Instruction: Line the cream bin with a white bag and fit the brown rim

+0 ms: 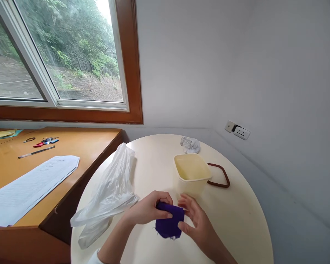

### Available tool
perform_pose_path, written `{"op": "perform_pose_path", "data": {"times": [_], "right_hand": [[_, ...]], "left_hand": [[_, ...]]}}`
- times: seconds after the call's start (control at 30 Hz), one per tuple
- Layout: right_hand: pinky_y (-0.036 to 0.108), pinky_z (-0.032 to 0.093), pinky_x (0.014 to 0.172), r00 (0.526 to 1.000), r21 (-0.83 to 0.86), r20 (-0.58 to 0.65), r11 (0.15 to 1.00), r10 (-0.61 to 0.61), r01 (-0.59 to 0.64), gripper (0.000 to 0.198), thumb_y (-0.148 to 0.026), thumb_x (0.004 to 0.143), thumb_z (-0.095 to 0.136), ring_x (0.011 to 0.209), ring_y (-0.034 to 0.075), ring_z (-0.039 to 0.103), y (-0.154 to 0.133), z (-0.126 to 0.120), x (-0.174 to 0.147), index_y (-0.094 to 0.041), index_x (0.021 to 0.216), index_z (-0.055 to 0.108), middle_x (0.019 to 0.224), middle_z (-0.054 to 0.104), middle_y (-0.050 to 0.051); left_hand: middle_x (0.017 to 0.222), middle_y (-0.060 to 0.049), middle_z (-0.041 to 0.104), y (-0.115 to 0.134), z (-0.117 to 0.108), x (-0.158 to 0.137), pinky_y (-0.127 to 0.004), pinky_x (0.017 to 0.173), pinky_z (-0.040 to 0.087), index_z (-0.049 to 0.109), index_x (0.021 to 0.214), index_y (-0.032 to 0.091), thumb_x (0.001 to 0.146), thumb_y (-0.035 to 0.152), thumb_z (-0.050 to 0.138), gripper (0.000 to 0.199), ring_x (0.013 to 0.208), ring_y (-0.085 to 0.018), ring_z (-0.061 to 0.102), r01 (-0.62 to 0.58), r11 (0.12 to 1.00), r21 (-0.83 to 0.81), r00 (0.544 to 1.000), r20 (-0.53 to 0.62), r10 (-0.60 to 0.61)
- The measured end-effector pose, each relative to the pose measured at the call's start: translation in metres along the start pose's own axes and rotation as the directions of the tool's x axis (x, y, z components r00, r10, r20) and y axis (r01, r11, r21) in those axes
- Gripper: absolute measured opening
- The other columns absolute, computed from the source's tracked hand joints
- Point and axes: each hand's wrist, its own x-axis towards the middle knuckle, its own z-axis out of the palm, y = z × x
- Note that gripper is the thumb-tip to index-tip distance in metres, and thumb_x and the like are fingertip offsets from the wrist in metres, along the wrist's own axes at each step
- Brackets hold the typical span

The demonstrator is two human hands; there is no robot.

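Between both hands (146, 209) (196, 224): purple cloth (168, 224), left thumb (164, 215) over its face.

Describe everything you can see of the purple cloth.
The purple cloth is dark and plain, seemingly woven and folded, with loose threads along its frayed lower edge. The left hand holds it, thumb on its near face; the right hand has its thumb at the opposite edge. It is over the round table, nearer the camera than the cream container.
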Motion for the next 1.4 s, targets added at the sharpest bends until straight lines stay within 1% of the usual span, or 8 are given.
{"op": "perform_pose_path", "data": {"times": [0.17,0.33,0.5,0.67,0.8,0.93,1.13,1.4], "right_hand": [[0.04,0.047,0.077,0.966,0.257,0.221,0.948,0.133,-0.19,0.044,-0.037,0.068,0.068,0.083,0.022,0.061,0.005,-0.004,0.004,-0.013,0.103,0.058,0.089,0.064,0.008],[0.034,0.047,0.069,0.977,0.453,0.152,0.868,0.151,-0.204,0.042,-0.032,0.064,0.07,0.078,0.02,0.06,0.0,-0.013,-0.007,-0.014,0.101,0.062,0.087,0.065,0.008],[0.037,0.048,0.073,0.972,0.704,-0.034,0.696,0.231,-0.141,0.03,-0.031,0.069,0.066,0.082,0.023,0.063,-0.016,-0.031,-0.011,-0.015,0.093,0.066,0.089,0.068,0.011],[0.034,0.048,0.082,0.915,0.805,-0.248,0.594,0.317,0.012,0.018,-0.026,0.072,0.064,0.09,0.02,0.063,-0.033,-0.047,-0.003,-0.018,0.086,0.069,0.092,0.069,0.005],[0.026,0.05,0.079,0.884,0.799,-0.341,0.595,0.32,0.092,0.014,-0.023,0.072,0.065,0.091,0.015,0.062,-0.043,-0.053,0.0,-0.02,0.085,0.068,0.09,0.07,0.001],[0.024,0.051,0.069,0.882,0.626,-0.415,0.774,0.224,0.098,0.02,-0.026,0.069,0.068,0.083,0.015,0.062,-0.058,-0.062,0.006,-0.019,0.088,0.067,0.088,0.068,0.001],[0.027,0.048,0.07,0.938,0.005,-0.34,0.997,-0.072,0.078,0.032,-0.035,0.074,0.061,0.088,0.018,0.057,-0.096,-0.08,0.026,-0.02,0.102,0.06,0.093,0.063,0.003],[0.028,0.043,0.065,0.977,-0.704,0.214,0.697,0.025,0.136,0.02,-0.026,0.074,0.052,0.075,0.018,0.058,-0.096,-0.055,0.083,-0.02,0.088,0.063,0.084,0.065,0.004]], "left_hand": [[0.06,0.006,0.045,0.002,0.014,0.011,-0.018,0.05,0.029,0.051,0.076,0.015,0.067,0.029,0.067,0.024,0.055,-0.006,0.038,-0.041,0.988,-0.152,0.999,-0.034,0.036],[0.057,0.006,0.045,0.002,0.014,0.018,-0.022,0.055,0.038,0.05,0.082,0.016,0.072,0.034,0.064,0.025,0.055,-0.008,0.044,-0.097,0.978,-0.185,0.983,-0.172,0.065],[0.119,-0.008,0.045,0.009,-0.001,0.032,-0.041,0.096,0.035,0.037,0.121,0.029,0.065,0.035,0.071,0.066,0.112,-0.022,0.044,-0.201,0.971,0.132,0.859,-0.453,0.24],[0.143,-0.007,0.014,0.012,-0.012,0.057,-0.052,0.104,0.022,0.02,0.133,0.036,0.053,0.043,0.077,0.098,0.134,-0.032,0.004,-0.208,0.929,0.307,0.911,-0.284,0.298],[0.13,-0.009,0.033,0.01,-0.006,0.074,-0.047,0.102,0.028,0.036,0.119,0.028,0.053,0.04,0.078,0.079,0.126,-0.029,0.026,-0.247,0.909,0.337,0.911,-0.238,0.336],[0.115,-0.007,0.042,0.01,0.009,0.074,-0.045,0.095,0.035,0.041,0.099,0.024,0.054,0.035,0.077,0.058,0.111,-0.025,0.04,-0.243,0.889,0.387,0.863,-0.332,0.381],[0.134,-0.011,0.021,0.004,0.028,0.057,-0.041,0.096,0.038,0.039,0.099,0.024,0.053,0.018,0.074,0.057,0.128,-0.028,0.022,-0.295,0.81,0.507,0.787,-0.352,0.507],[0.135,-0.013,0.013,-0.018,0.036,0.041,-0.042,0.088,0.044,0.038,0.097,0.024,0.053,0.01,0.071,0.057,0.128,-0.034,0.023,-0.303,0.749,0.589,0.712,-0.382,0.588]]}}
